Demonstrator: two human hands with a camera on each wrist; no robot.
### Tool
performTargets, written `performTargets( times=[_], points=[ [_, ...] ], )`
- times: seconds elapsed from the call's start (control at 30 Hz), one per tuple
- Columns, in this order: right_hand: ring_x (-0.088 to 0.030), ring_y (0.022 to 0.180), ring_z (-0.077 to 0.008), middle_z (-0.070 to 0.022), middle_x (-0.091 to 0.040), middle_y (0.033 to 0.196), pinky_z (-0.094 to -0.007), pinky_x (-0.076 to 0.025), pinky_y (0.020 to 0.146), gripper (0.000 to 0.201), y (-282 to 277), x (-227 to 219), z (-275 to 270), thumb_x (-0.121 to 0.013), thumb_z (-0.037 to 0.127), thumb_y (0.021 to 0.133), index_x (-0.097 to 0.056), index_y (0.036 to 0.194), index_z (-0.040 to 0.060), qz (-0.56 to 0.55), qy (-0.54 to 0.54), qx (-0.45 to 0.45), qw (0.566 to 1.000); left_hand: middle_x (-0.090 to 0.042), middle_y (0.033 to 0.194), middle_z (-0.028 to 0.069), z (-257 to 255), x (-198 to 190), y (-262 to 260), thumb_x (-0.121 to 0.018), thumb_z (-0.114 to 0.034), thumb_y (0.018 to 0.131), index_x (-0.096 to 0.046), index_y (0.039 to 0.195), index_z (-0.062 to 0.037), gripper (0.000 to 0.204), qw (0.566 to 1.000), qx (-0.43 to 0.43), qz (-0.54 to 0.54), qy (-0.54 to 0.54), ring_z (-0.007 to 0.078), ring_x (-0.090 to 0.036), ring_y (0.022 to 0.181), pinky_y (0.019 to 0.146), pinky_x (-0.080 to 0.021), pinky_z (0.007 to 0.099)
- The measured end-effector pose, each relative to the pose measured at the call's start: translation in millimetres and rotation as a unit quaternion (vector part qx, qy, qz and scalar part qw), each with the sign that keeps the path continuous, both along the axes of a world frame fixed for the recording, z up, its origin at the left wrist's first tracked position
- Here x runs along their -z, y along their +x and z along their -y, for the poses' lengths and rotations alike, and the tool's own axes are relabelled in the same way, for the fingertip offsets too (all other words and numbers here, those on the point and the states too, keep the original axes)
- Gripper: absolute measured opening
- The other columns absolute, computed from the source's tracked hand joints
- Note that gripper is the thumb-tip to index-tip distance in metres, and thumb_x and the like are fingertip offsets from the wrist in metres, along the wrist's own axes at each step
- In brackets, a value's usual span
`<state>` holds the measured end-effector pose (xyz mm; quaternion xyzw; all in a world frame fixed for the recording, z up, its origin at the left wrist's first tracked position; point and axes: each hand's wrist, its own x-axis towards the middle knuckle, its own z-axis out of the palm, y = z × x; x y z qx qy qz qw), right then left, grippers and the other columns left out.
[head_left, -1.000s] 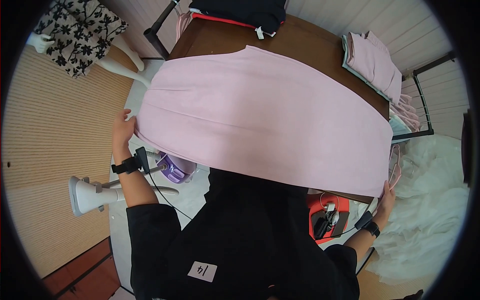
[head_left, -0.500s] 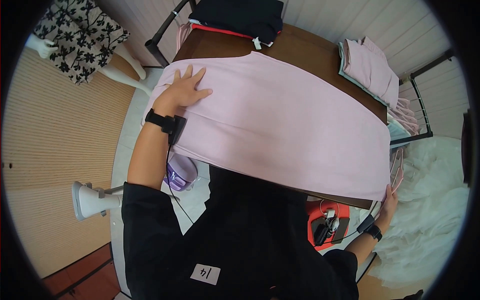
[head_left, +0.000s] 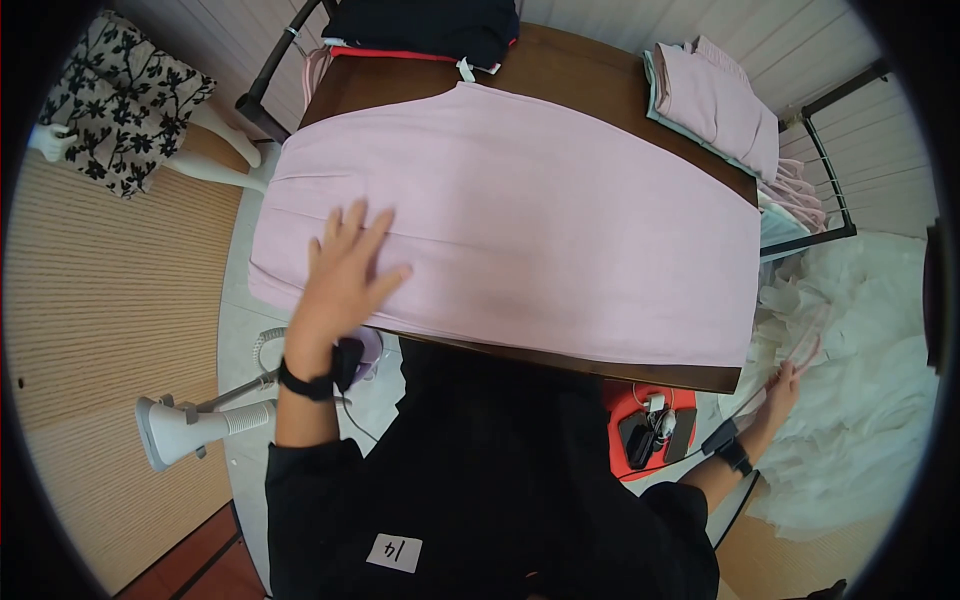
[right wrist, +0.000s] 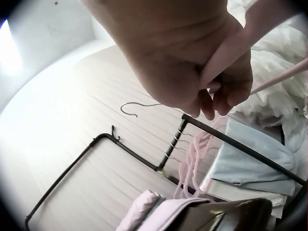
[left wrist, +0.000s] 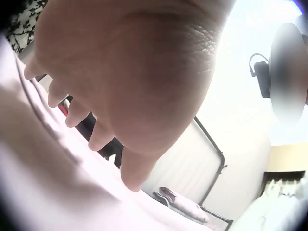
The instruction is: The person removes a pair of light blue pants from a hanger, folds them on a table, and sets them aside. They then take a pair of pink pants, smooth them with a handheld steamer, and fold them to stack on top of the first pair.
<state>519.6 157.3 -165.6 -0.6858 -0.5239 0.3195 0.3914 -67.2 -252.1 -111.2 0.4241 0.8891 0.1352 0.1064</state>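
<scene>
A pink garment [head_left: 560, 230] lies spread over the brown table [head_left: 590, 60], with faint creases at its left part. My left hand [head_left: 345, 280] is over its lower left area with fingers spread; in the left wrist view the fingertips of that hand [left wrist: 120, 72] are close to the cloth, and contact is hard to tell. Off the table's right end, my right hand [head_left: 780, 395] grips a pink hanger [head_left: 808, 345]. The right wrist view shows the fingers of the right hand [right wrist: 192, 67] curled round the hanger [right wrist: 240, 43], its metal hook [right wrist: 129, 109] sticking out.
Dark folded clothes [head_left: 425, 25] lie at the table's back left, folded pink clothes [head_left: 715, 105] at the back right. Black rails [head_left: 830, 165] with pink hangers stand to the right, beside white tulle [head_left: 860, 370]. A steamer head [head_left: 175, 430] and a red stool [head_left: 618, 430] are below.
My left hand went from the garment's left edge onto the cloth, then moved down toward the near edge. My right hand left the garment's right corner and now has the hanger clear of it.
</scene>
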Motion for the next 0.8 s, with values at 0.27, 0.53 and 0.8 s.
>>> performTargets(
  times=[0.27,0.53,0.8],
  points=[
    [-0.042,0.063,-0.0086,-0.0010,-0.045,0.078,-0.0229,-0.030,0.055,0.030,-132.0,-105.0,86.3,-0.051,0.029,0.102,-0.059,0.094,0.0012,-0.189,0.148,-0.239,0.941,-0.030,0.155,0.0205,6.3,26.6,34.0,-0.066,-0.041,0.084,-0.049,0.142,-0.0140,0.066,0.991,0.016,-0.121,0.058,0.0473,-0.023,0.141,0.109,-0.013,0.0686],
    [-0.046,0.056,-0.0093,-0.0107,-0.062,0.090,-0.0238,-0.040,0.054,0.024,-310.7,-107.2,132.0,-0.051,0.025,0.101,-0.058,0.100,0.0013,-0.305,-0.007,-0.588,0.749,-0.060,0.126,0.0197,-26.4,-7.6,74.5,-0.068,-0.011,0.087,-0.054,0.129,0.0008,0.046,0.920,0.089,0.163,0.346,0.0325,-0.064,0.107,0.090,-0.051,0.0385],
    [-0.051,0.059,-0.0118,-0.0164,-0.065,0.100,-0.0248,-0.043,0.054,0.024,-401.6,-71.5,151.2,-0.052,0.017,0.100,-0.047,0.119,0.0031,-0.362,-0.261,-0.679,0.583,-0.067,0.098,0.0139,-71.3,-11.2,81.0,-0.049,-0.023,0.102,-0.054,0.121,-0.0007,0.029,0.640,-0.114,0.629,0.426,0.0134,-0.056,0.049,0.043,-0.042,0.0208]
  ],
)
